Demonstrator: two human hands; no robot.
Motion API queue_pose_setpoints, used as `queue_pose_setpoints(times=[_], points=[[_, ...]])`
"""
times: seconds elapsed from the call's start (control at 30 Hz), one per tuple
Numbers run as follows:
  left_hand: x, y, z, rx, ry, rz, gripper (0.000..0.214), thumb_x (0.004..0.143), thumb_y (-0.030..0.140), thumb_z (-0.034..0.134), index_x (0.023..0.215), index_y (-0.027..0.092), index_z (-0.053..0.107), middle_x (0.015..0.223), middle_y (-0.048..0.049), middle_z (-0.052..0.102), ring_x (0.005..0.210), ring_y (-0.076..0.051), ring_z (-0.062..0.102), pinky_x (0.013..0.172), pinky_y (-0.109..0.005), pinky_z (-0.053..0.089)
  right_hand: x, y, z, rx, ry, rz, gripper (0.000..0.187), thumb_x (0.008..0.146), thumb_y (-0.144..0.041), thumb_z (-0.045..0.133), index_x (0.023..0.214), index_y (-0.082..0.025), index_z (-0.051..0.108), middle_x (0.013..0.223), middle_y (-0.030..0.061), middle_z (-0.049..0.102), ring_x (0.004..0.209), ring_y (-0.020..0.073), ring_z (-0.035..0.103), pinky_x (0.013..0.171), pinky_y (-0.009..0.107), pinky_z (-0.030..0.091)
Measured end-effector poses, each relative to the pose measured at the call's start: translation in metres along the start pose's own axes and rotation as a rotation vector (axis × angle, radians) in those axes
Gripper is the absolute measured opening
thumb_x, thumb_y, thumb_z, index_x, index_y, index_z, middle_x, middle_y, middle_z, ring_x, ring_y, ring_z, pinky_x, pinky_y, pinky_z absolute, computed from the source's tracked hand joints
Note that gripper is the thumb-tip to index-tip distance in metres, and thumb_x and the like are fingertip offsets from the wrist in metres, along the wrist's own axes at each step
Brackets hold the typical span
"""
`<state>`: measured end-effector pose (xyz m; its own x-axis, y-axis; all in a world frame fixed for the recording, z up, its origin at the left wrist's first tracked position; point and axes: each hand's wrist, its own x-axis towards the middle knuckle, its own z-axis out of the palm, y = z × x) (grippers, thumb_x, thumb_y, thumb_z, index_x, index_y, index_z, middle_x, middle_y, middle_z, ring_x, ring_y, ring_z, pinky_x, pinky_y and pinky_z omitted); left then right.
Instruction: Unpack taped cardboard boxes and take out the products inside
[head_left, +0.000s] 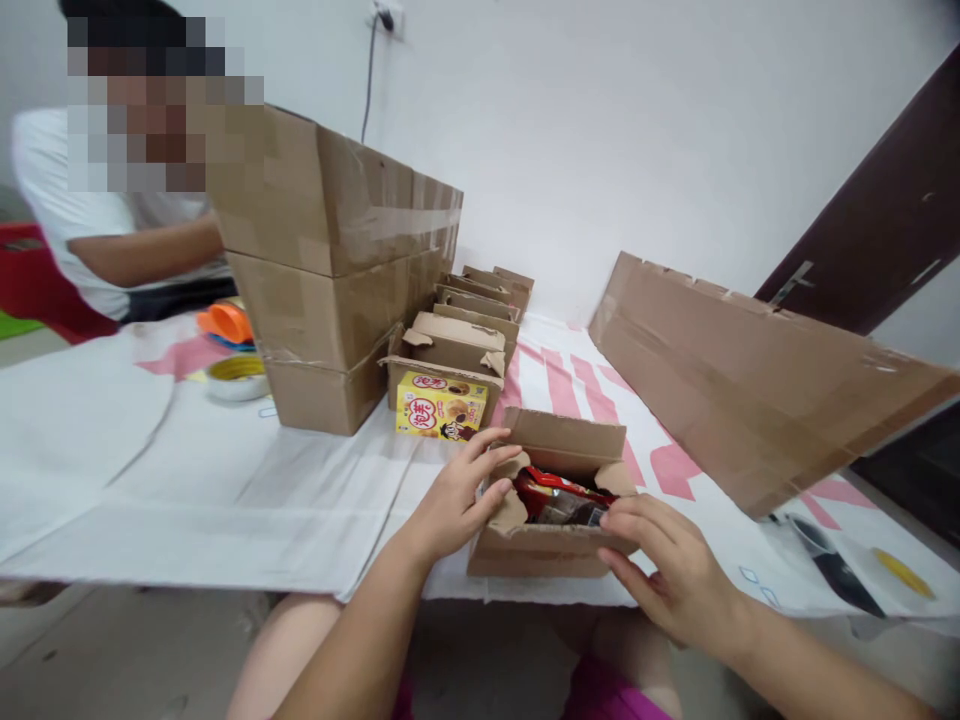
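Observation:
A small open cardboard box (544, 555) sits at the table's front edge, its flaps raised. Inside lie red and dark, shiny packets (559, 500). At its left side, my left hand (465, 495) lies over the torn side flap with fingers spread. My right hand (667, 555) grips the box's front right corner, fingertips over the rim and thumb outside the front wall. Just beyond my left hand, a yellow snack box (439, 408) with red lettering stands on its side against another open cardboard box (457, 355).
Tall stacked cartons (337, 300) form a wall at left, and a row of open boxes (480, 300) runs back beside it. A cardboard panel (750, 370) stands at right. Across the cartons sits a person (142, 240), near an orange item (225, 322) and a bowl (236, 378).

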<state>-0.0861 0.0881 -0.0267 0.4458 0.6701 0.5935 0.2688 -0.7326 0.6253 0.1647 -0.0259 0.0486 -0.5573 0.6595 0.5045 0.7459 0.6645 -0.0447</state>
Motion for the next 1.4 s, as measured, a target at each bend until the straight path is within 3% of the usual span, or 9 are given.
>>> queue_pose_setpoints(times=[0.13, 0.2, 0.33, 0.53, 0.73, 0.9, 1.0, 1.1, 1.4], points=[[0.0, 0.003, 0.002, -0.061, 0.117, -0.039, 0.028, 0.089, 0.035, 0.053, 0.112, 0.02, 0.062, 0.145, -0.0119, 0.035, 0.128, -0.028, 0.045, 0.108, -0.043, 0.04, -0.002, -0.011, 0.004, -0.001, -0.213, -0.025, 0.006, 0.089, -0.019, 0.055, 0.094, -0.021, 0.055, 0.091, 0.0069, 0.063, 0.08, 0.0197, 0.056, 0.069, 0.034, 0.047], [0.0, 0.004, 0.003, -0.068, 0.12, -0.046, 0.025, 0.089, 0.033, 0.054, 0.108, 0.021, 0.064, 0.15, -0.0109, 0.03, 0.128, -0.028, 0.046, 0.107, -0.043, 0.04, -0.004, -0.015, 0.008, -0.038, -0.355, -0.023, 0.006, 0.088, -0.026, 0.058, 0.091, -0.021, 0.056, 0.095, 0.0072, 0.063, 0.083, 0.0207, 0.055, 0.07, 0.035, 0.046], [0.001, 0.004, 0.002, -0.091, 0.103, -0.023, 0.022, 0.088, 0.03, 0.056, 0.107, 0.02, 0.061, 0.136, -0.0131, 0.051, 0.125, -0.027, 0.049, 0.105, -0.044, 0.041, -0.006, -0.015, 0.018, -0.066, -0.49, -0.002, 0.018, 0.082, -0.034, 0.067, 0.092, -0.021, 0.058, 0.099, 0.006, 0.063, 0.092, 0.0241, 0.054, 0.078, 0.039, 0.044], [0.002, 0.001, -0.001, -0.095, 0.095, 0.012, 0.016, 0.085, 0.029, 0.059, 0.074, 0.018, 0.063, 0.105, -0.0096, 0.065, 0.113, -0.025, 0.057, 0.1, -0.043, 0.044, -0.007, -0.003, 0.017, 0.045, -0.353, -0.015, 0.011, 0.092, -0.027, 0.052, 0.099, -0.021, 0.059, 0.082, 0.0045, 0.064, 0.078, 0.0184, 0.053, 0.068, 0.031, 0.041], [0.003, 0.0, -0.001, -0.08, 0.105, 0.029, 0.016, 0.084, 0.029, 0.061, 0.071, 0.019, 0.064, 0.103, -0.0089, 0.065, 0.109, -0.024, 0.058, 0.1, -0.044, 0.044, 0.006, 0.009, 0.01, 0.092, -0.196, 0.088, 0.011, 0.092, -0.022, 0.049, 0.088, -0.02, 0.059, 0.079, 0.0048, 0.061, 0.075, 0.0177, 0.054, 0.068, 0.031, 0.043], [0.003, 0.001, 0.0, -0.092, 0.099, 0.016, 0.016, 0.083, 0.028, 0.062, 0.07, 0.018, 0.063, 0.103, -0.0092, 0.064, 0.11, -0.024, 0.057, 0.1, -0.044, 0.044, 0.017, 0.029, 0.017, 0.22, -0.177, 0.272, 0.007, 0.086, -0.021, 0.058, 0.093, -0.021, 0.061, 0.088, 0.0048, 0.062, 0.084, 0.0191, 0.058, 0.075, 0.034, 0.048], [0.003, 0.002, 0.0, -0.1, 0.1, 0.001, 0.015, 0.082, 0.028, 0.063, 0.071, 0.018, 0.064, 0.104, -0.0093, 0.064, 0.11, -0.024, 0.057, 0.101, -0.044, 0.044, 0.026, 0.042, 0.027, 0.277, -0.177, 0.412, 0.023, 0.079, -0.02, 0.066, 0.102, -0.021, 0.061, 0.098, 0.005, 0.062, 0.093, 0.0199, 0.058, 0.081, 0.035, 0.05], [0.003, 0.002, 0.001, -0.103, 0.106, -0.007, 0.015, 0.082, 0.028, 0.063, 0.071, 0.018, 0.065, 0.104, -0.0095, 0.064, 0.11, -0.025, 0.057, 0.1, -0.044, 0.044, 0.038, 0.05, 0.038, 0.314, -0.216, 0.529, 0.034, 0.072, -0.017, 0.072, 0.104, -0.02, 0.062, 0.092, 0.0027, 0.062, 0.086, 0.0179, 0.059, 0.075, 0.032, 0.051], [0.002, 0.001, 0.001, -0.102, 0.097, -0.018, 0.016, 0.083, 0.028, 0.061, 0.071, 0.018, 0.064, 0.105, -0.0095, 0.063, 0.112, -0.024, 0.056, 0.099, -0.041, 0.045, 0.056, 0.042, 0.051, 0.203, -0.271, 0.478, 0.022, 0.068, -0.008, 0.072, 0.085, -0.02, 0.062, 0.08, -0.0013, 0.061, 0.073, 0.014, 0.056, 0.068, 0.028, 0.046]])
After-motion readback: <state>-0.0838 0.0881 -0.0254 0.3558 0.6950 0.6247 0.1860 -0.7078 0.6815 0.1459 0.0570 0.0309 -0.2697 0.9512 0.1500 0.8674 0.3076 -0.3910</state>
